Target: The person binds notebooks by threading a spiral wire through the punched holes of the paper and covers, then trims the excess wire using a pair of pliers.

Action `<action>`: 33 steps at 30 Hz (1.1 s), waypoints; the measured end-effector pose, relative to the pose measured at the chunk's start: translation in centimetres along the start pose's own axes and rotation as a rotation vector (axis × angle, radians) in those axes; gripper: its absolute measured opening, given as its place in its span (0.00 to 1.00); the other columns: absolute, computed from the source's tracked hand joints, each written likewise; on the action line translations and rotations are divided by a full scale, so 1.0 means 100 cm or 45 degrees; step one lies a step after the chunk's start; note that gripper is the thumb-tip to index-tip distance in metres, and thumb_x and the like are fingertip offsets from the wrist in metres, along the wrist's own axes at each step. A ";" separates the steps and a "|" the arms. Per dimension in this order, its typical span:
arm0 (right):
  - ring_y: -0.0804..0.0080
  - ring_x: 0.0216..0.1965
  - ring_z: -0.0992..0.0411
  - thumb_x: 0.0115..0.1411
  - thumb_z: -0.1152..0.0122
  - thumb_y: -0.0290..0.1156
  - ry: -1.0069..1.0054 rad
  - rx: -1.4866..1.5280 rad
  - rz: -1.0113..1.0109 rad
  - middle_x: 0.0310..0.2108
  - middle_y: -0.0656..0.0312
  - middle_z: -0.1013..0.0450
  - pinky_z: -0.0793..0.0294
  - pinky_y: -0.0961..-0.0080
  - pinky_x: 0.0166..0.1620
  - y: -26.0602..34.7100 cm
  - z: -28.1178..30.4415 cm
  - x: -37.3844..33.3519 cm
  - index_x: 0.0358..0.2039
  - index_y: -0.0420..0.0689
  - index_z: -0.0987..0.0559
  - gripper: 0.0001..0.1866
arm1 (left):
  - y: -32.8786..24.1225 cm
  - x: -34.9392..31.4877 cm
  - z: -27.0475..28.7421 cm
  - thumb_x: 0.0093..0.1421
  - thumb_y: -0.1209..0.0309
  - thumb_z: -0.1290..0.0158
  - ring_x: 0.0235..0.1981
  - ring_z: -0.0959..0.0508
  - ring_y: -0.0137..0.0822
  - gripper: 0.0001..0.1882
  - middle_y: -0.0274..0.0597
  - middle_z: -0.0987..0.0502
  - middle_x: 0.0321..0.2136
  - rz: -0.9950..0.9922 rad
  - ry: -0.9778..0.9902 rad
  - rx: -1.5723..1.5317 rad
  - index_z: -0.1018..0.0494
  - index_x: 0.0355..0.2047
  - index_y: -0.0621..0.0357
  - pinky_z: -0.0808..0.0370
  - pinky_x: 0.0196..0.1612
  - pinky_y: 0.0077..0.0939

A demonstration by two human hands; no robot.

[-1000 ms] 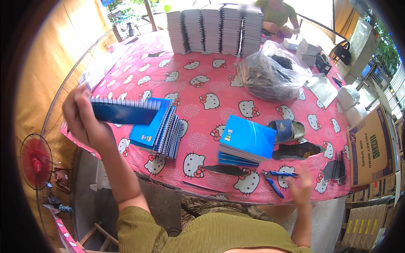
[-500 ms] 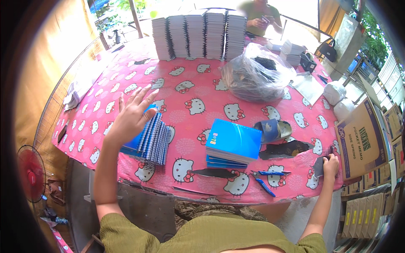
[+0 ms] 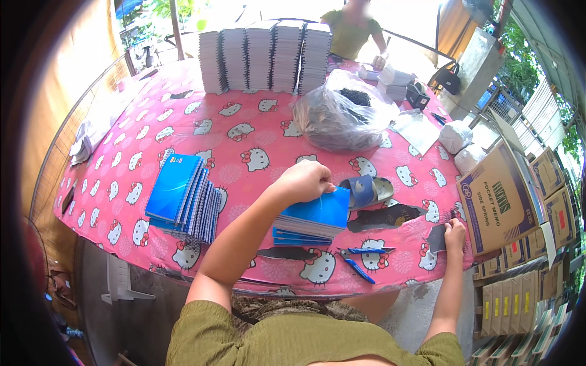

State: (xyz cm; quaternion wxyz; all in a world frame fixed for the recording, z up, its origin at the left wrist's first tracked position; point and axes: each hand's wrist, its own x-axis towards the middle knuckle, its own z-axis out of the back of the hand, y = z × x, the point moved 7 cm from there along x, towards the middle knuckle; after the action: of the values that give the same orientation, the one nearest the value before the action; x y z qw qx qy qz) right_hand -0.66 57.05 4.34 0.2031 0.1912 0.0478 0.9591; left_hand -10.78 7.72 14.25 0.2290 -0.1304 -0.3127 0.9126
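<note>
My left hand (image 3: 308, 182) is bent over the far edge of a stack of blue notebooks (image 3: 314, 208). Its fingers are closed on the top notebook's edge. To the left stands a second pile, of blue spiral-bound notebooks (image 3: 177, 186), with wire coils along one side. My right hand (image 3: 455, 235) rests at the table's right edge with its fingers curled, beside a dark grey patch (image 3: 437, 239). Something small and dark shows by the fingertips, too small to name. Blue-handled pliers (image 3: 359, 263) lie spread in front of the notebook stack.
A blue slipper (image 3: 360, 191) lies behind a torn patch in the pink tablecloth (image 3: 256, 137). Farther back are a clear plastic bag of black coils (image 3: 342, 116) and tall stacks of spiral-bound books (image 3: 259, 58). Cardboard boxes (image 3: 500, 198) stand at right. A person (image 3: 354, 30) sits opposite.
My left hand has moved right, from above the spiral-bound pile to the other notebook stack, and its spread fingers have closed. My right hand stays at the table's edge. The view has shifted.
</note>
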 end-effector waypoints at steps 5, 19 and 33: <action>0.48 0.42 0.29 0.51 0.35 0.22 -0.090 0.094 -0.044 0.38 0.47 0.29 0.30 0.60 0.44 0.035 0.020 0.003 0.33 0.36 0.23 0.09 | 0.006 -0.006 0.010 0.52 0.73 0.39 0.35 0.20 0.42 0.07 0.45 0.21 0.30 -0.175 -0.346 -0.189 0.19 0.32 0.59 0.25 0.40 0.32; 0.78 0.27 0.29 0.53 0.34 0.21 -0.033 1.178 0.656 0.31 0.62 0.26 0.31 0.80 0.29 0.295 0.109 -0.065 0.39 0.41 0.18 0.12 | -0.006 -0.019 0.039 0.52 0.75 0.38 0.27 0.21 0.27 0.07 0.42 0.19 0.27 -0.044 -0.350 -0.444 0.19 0.32 0.63 0.25 0.34 0.25; 0.77 0.29 0.27 0.49 0.30 0.24 0.188 1.297 0.618 0.32 0.62 0.24 0.30 0.81 0.30 0.308 0.109 -0.069 0.37 0.41 0.18 0.12 | -0.029 -0.041 0.034 0.47 0.71 0.35 0.39 0.23 0.39 0.08 0.40 0.21 0.38 -0.486 -0.767 0.002 0.17 0.30 0.51 0.27 0.40 0.29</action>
State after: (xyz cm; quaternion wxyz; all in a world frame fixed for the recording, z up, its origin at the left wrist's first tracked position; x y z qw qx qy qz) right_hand -2.08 26.27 17.27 -0.1448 0.2029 0.4732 0.8450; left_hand -7.56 5.96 19.08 0.2929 0.2057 -0.3841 0.8511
